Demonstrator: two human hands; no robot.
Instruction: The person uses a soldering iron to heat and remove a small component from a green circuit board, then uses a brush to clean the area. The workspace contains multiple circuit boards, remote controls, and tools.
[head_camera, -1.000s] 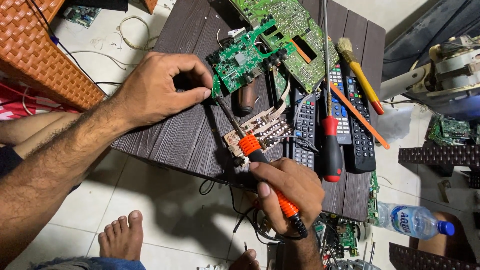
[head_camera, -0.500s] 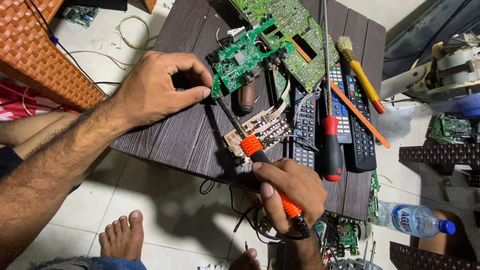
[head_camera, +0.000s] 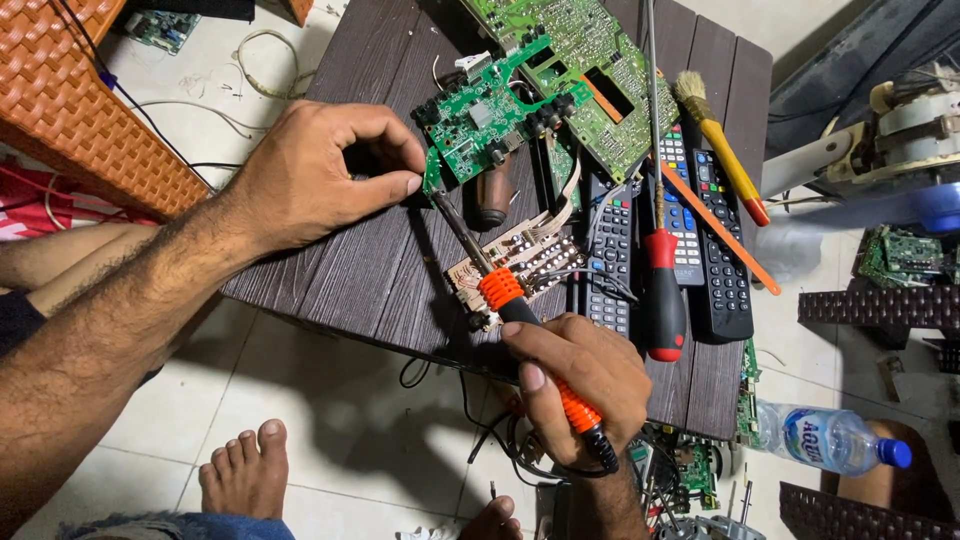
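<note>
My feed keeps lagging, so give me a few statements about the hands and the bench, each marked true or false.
1. The right hand grips an orange-handled soldering iron. True.
2. The left hand lies flat and open on the dark table. False: its fingers are pinched together at the edge of the small green circuit board.
3. A red-handled screwdriver lies over the remote controls. True.
4. The yellow-handled brush is on the floor. False: it lies on the table.
</note>
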